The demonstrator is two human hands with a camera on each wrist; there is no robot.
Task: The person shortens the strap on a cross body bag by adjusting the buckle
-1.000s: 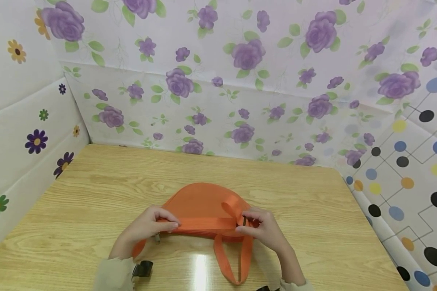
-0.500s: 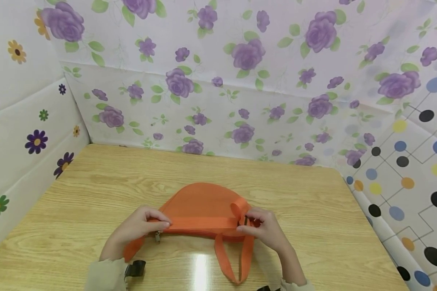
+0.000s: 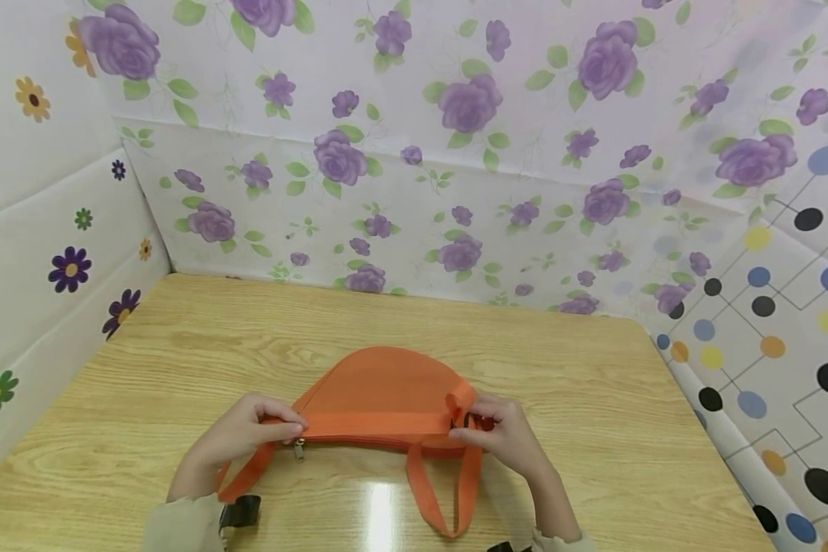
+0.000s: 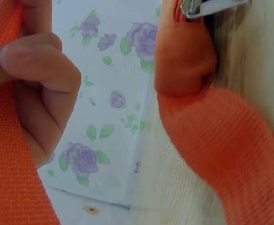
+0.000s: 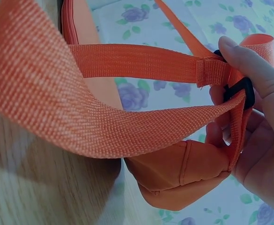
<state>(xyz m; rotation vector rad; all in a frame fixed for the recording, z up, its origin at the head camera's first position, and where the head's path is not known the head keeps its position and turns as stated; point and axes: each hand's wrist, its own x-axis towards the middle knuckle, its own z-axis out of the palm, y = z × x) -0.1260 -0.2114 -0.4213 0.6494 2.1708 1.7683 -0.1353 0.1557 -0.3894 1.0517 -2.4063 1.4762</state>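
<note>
An orange bag (image 3: pixel 386 376) with a rounded top lies on the table in the head view. My left hand (image 3: pixel 236 437) pinches its orange strap (image 3: pixel 372 424) between thumb and fingers, left of the bag. The strap runs taut across the bag's front to my right hand (image 3: pixel 505 435), which holds the strap's black slider buckle (image 5: pixel 240 93) at the bag's right end. A small strap loop (image 3: pixel 461 394) stands up by the right fingertips. A metal zipper pull (image 3: pixel 300 448) hangs just below the left fingertips. In the left wrist view, the bag's end tab (image 4: pixel 186 58) joins more webbing.
A longer strap loop (image 3: pixel 424 498) hangs down over the wooden table (image 3: pixel 566 368) in front of the bag. A flower-patterned sheet (image 3: pixel 414 207) stands behind the table, with patterned sheets on both sides.
My left hand has moved left, drawing the strap across the bag and uncovering the zipper pull. The upright loop near the right hand has shrunk and shifted right; the right hand has barely moved.
</note>
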